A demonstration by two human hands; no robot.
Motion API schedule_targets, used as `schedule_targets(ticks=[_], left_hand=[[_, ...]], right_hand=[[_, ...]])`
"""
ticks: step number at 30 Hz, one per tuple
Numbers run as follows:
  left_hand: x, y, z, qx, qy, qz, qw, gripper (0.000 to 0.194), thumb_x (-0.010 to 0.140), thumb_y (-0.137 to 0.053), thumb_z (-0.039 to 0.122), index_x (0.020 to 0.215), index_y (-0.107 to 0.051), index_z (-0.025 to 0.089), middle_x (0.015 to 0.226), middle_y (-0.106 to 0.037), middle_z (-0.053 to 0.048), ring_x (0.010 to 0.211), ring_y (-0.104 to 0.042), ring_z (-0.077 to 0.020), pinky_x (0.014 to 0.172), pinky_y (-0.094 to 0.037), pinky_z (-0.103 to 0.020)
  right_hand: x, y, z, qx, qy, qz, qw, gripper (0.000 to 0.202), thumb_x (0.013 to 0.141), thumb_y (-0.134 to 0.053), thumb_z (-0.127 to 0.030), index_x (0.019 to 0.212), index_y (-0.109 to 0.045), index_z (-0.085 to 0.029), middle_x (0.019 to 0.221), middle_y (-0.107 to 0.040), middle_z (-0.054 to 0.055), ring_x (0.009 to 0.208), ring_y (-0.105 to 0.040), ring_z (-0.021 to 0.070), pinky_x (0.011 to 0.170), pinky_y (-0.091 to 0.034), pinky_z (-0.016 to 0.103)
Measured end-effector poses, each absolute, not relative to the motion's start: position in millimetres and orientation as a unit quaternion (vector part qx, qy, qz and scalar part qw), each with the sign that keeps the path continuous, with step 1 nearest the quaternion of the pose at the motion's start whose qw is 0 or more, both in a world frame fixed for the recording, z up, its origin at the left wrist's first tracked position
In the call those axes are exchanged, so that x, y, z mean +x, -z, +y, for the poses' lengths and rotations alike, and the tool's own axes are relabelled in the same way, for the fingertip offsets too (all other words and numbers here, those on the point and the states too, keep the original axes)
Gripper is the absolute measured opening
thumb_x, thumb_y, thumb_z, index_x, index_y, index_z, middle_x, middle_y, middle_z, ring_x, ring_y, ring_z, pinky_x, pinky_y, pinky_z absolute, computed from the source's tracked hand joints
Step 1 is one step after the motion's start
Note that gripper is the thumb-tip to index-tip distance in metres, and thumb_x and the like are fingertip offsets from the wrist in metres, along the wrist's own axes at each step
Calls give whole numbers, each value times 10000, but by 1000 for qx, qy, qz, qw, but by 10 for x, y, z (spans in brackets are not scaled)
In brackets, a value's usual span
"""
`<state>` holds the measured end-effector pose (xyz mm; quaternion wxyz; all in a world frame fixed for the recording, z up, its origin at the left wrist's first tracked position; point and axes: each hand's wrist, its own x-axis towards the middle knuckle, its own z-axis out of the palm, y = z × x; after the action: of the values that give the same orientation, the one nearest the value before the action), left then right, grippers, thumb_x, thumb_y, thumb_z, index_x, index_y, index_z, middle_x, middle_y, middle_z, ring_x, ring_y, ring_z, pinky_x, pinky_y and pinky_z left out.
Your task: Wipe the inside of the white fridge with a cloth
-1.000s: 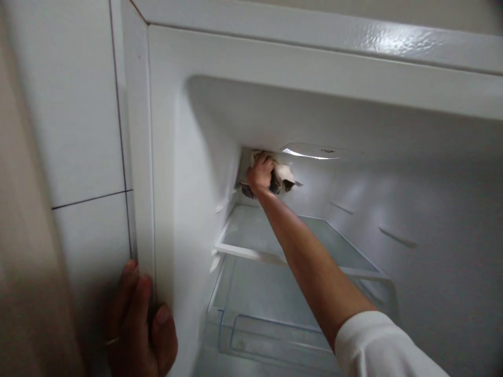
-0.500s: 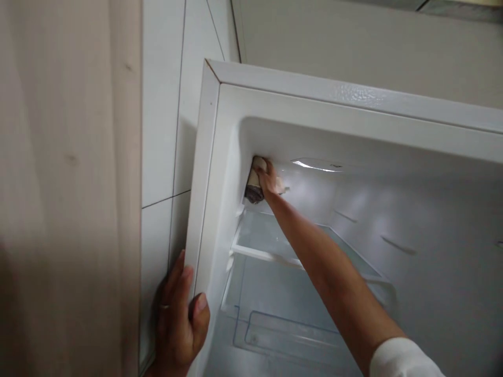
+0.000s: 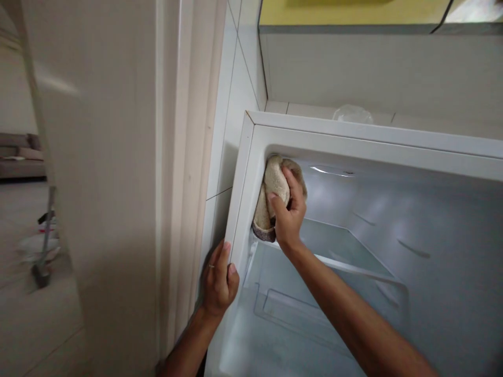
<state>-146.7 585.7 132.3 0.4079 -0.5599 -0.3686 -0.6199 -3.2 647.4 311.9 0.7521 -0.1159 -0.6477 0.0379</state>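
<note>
My right hand (image 3: 291, 212) is inside the open refrigerator (image 3: 377, 132), fingers closed round a folded beige cloth (image 3: 277, 180) with a darker brown edge. The cloth presses against the left inner wall, in the upper front corner. Below it lies a glass shelf (image 3: 334, 238) with a white front rim. My left hand (image 3: 220, 280), a ring on one finger, grips the refrigerator's left outer edge, its thumb on the front face and its fingers along the side. Part of the cloth is hidden behind my right hand.
Left of the refrigerator stand a tiled wall (image 3: 222, 131) and a pale door frame (image 3: 184, 157). A yellow cabinet (image 3: 353, 13) hangs above. Clear plastic (image 3: 352, 113) lies on top of the refrigerator. A sofa (image 3: 21, 157) and a long-handled tool (image 3: 43, 262) appear far left.
My right hand has brought the cloth from the back of the left wall forward, towards the front opening. My left hand still grips the edge. The view has swung left.
</note>
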Motion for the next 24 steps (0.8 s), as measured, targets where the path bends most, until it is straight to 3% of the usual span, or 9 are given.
schedule_targets(ticks=[7,13,20,24], left_hand=[[-1469,-1335,5849,-569,632,-350,393,637,1023,-473,111,1653,-386,126,1333,-747,-203,1377,-676,-220,1104,-616,-334],[-1480,-1323,5858,-564,656,-342,368,606,1039,-469,119,1640,-420,169,1352,-750,-180,1354,-694,-225,1096,-631,-354],[-1499,-1306,5876,-557,661,-342,369,599,1024,-487,99,1617,-458,180,1337,-765,-181,1316,-723,-244,1043,-658,-376],[-1504,-1293,5891,-563,659,-334,371,639,1005,-507,65,1630,-442,183,1363,-753,-180,1340,-706,-231,1064,-643,-359]], right_hand=[[-84,-2617,5918,-119,59,-676,725,601,929,-616,-255,1516,-598,-385,1517,-589,59,1470,-523,305,1283,-400,638],[-70,-2116,5985,-165,-24,-689,705,634,892,-584,-216,1516,-547,-316,1481,-612,88,1422,-558,292,1247,-447,592],[-14,-2744,6451,-231,-192,-666,683,576,828,-563,-258,1403,-605,-248,1398,-696,85,1285,-643,273,1213,-486,520],[-13,-3203,7158,-257,-208,-612,718,494,836,-601,-333,1324,-585,-258,1284,-709,74,1171,-650,251,1120,-542,473]])
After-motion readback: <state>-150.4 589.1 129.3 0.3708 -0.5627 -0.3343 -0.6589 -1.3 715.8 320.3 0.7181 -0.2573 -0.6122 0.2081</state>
